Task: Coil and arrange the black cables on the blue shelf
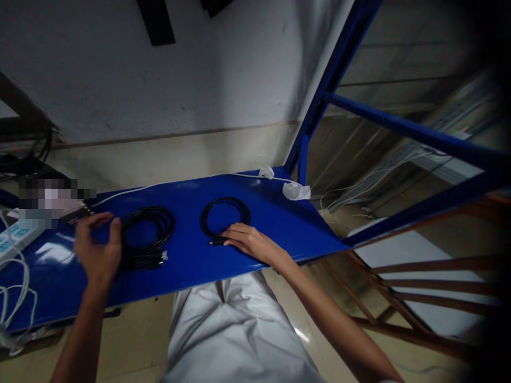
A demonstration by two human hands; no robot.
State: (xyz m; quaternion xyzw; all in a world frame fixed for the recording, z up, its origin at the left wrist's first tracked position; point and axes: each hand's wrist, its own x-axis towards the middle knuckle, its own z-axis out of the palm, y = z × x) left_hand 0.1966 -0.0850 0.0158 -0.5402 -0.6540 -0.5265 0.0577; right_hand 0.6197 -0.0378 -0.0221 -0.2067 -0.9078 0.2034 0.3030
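A single coiled black cable (205, 219) lies on the blue shelf (187, 202). My right hand (245, 239) rests at its lower right edge, fingers together on the coil near the cable's plug. Left of it lies a thicker set of coiled black cables (170, 226), with several connector ends bunched below. My left hand (99, 247) is raised just left of that set, thumb and fingers apart, with nothing between them. Whether the left hand touches the cables behind it is hard to tell.
At the far left are a white power strip (19, 239), tangled white cables (24, 276) and a partly blurred item. Crumpled white paper (296, 191) lies at the back right, beside a thin white wire. Blue frame bars (399, 127) rise on the right, above a wooden chair (439, 287).
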